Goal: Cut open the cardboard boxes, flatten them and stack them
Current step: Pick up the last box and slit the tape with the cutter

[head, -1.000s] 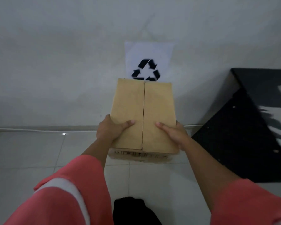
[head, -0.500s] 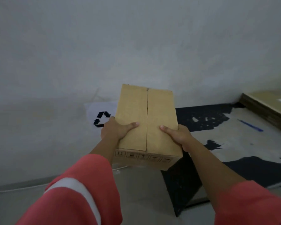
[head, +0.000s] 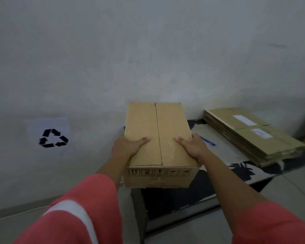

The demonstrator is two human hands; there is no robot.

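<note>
I hold a closed brown cardboard box [head: 158,134] in the air in front of me, over the left end of a low table [head: 218,155]. Its top flaps meet in a seam down the middle, and handling symbols are printed on the near side. My left hand [head: 128,147] grips the box's left side with the thumb on top. My right hand [head: 192,147] grips the right side the same way. A stack of flattened cardboard boxes [head: 250,134] with white labels lies on the table at the right.
A blue pen-like object [head: 207,140] lies on the patterned black-and-beige table top beside my right hand. A paper sheet with a black recycling symbol [head: 50,135] is stuck on the grey wall at the left. Tiled floor lies below.
My view has swung right with the box still held in both hands. The recycling sign slid to the left and the table with the flattened stack came into view.
</note>
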